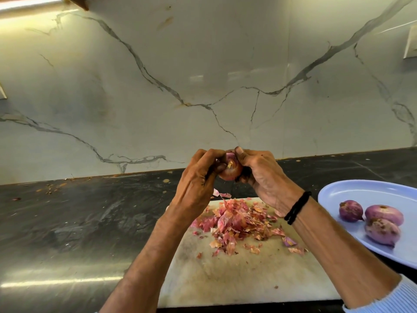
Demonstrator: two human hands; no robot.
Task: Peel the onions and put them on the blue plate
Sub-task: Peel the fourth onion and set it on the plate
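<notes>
Both hands grip one onion (pixel 230 169) between them, left hand (pixel 198 179) and right hand (pixel 262 175) curled round it, stem end toward the camera. The blue plate (pixel 338 195), holding three peeled onions (pixel 372 219), lies below-right, nearer the right hand.

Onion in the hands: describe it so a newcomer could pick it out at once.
Find the white cutting board on the dark counter, with its heap of pink skins. Above the board's far edge the left hand and right hand meet, gripping one onion between them. Unlike the three onions lying on the blue plate at right, it is held up off every surface.
</notes>
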